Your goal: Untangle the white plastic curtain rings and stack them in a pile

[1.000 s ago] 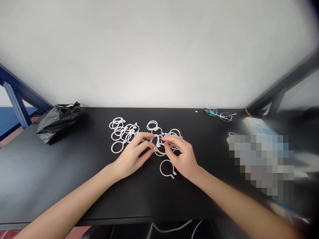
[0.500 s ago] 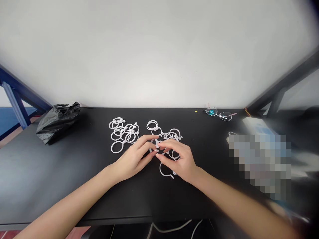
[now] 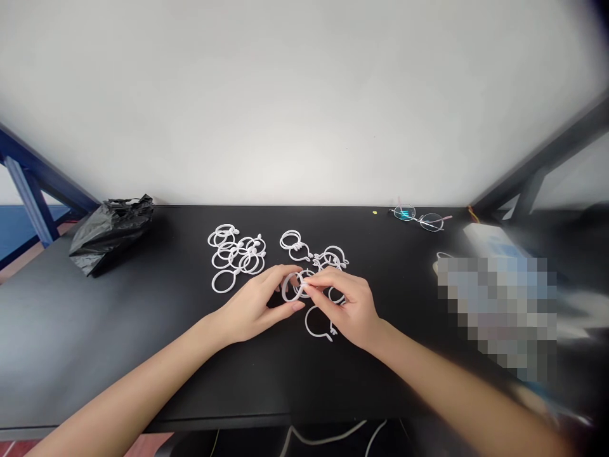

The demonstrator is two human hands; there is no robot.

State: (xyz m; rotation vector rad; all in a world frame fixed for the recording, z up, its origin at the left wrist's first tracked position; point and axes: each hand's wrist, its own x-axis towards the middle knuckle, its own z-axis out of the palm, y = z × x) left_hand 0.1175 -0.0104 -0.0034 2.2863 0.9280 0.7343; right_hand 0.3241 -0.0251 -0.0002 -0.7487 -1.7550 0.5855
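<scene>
My left hand [image 3: 254,303] and my right hand [image 3: 349,303] meet over the middle of the black table [image 3: 143,330], both pinching one white plastic ring [image 3: 291,287] held between the fingertips. A single ring [image 3: 318,322] lies just under my right hand. Behind the hands lies a loose group of white rings [image 3: 314,252], and a second pile of rings [image 3: 234,255] lies to the left.
A crumpled black plastic bag [image 3: 111,230] sits at the table's back left. Round glasses [image 3: 419,219] lie at the back right. A blurred-out object [image 3: 497,304] and a pale box [image 3: 490,240] take up the right side. White cables [image 3: 328,438] hang below the front edge.
Both hands have drawn slightly toward me, lifting a ring out of the middle group. The fingers have curled tighter around it.
</scene>
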